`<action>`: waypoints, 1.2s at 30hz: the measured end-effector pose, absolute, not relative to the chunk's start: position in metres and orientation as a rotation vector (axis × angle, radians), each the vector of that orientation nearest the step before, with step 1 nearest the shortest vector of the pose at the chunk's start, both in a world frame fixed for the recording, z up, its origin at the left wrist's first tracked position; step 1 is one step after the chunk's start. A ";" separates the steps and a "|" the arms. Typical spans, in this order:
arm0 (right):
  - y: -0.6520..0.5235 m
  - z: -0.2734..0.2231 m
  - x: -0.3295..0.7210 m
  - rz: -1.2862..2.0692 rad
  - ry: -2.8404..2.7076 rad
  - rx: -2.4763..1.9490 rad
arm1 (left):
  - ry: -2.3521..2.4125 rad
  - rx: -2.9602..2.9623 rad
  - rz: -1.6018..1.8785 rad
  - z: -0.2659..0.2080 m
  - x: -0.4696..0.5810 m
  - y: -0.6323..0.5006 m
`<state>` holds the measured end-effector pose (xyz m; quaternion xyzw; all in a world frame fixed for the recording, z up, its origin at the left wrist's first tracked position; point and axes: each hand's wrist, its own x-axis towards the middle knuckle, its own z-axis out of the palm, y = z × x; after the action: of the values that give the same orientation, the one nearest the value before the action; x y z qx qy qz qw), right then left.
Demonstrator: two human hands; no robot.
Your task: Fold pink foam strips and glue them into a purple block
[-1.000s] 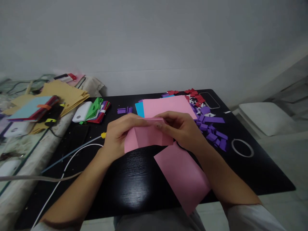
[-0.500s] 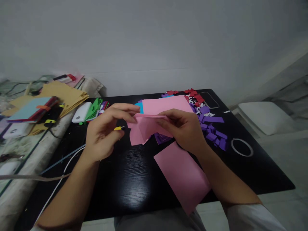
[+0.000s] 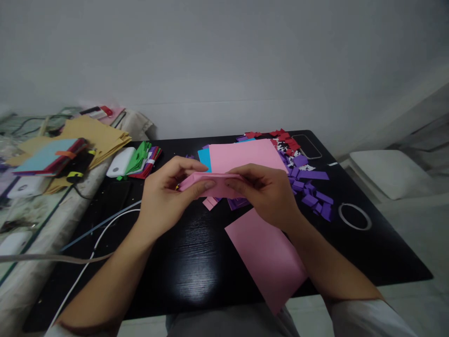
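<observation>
Between my two hands is a folded sheet of pink paper (image 3: 220, 187), held above the black table. My left hand (image 3: 168, 192) pinches its left end, thumb in front and fingers behind. The right end is gripped by my right hand (image 3: 268, 189) in the same way. Under my right wrist lies another pink sheet (image 3: 266, 257), its near corner hanging over the table's front edge. Behind my hands rests a larger pink sheet (image 3: 249, 154) with a blue sheet (image 3: 204, 158) poking out at its left.
Purple paper pieces (image 3: 314, 199) and red scraps (image 3: 289, 142) lie on the table's right. A silver ring (image 3: 354, 216) is nearby. On the left are green paper bundles (image 3: 140, 159), a white device (image 3: 121, 162), a white cable (image 3: 100, 236) and brown envelopes (image 3: 101, 140).
My left hand has moved right and closed its thumb onto the pink paper. The paper's loose flap, which hung down before, is now folded up into a narrower strip.
</observation>
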<state>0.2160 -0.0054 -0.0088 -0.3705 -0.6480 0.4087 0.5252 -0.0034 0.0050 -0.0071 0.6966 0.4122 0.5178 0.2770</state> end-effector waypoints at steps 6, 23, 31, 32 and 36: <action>-0.003 -0.011 0.217 1.000 -1.468 -0.892 | 1.034 1.808 1.423 -0.003 -0.003 0.005; -0.005 -0.008 0.215 0.956 -1.486 -0.913 | 1.066 1.784 1.387 0.000 -0.003 0.004; -0.008 -0.006 0.212 0.986 -1.478 -0.955 | 1.198 1.898 1.426 -0.007 -0.004 0.001; -0.008 -0.006 0.211 0.990 -1.463 -0.953 | 1.209 1.915 1.435 -0.007 -0.003 0.000; -0.010 -0.005 0.208 0.967 -1.429 -0.946 | 1.219 1.975 1.459 -0.005 -0.001 -0.003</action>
<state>0.2081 -0.0097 -0.0048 -0.4004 -0.6047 0.4092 0.5538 -0.0005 -0.0028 -0.0047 0.7061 0.4357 0.5217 0.1987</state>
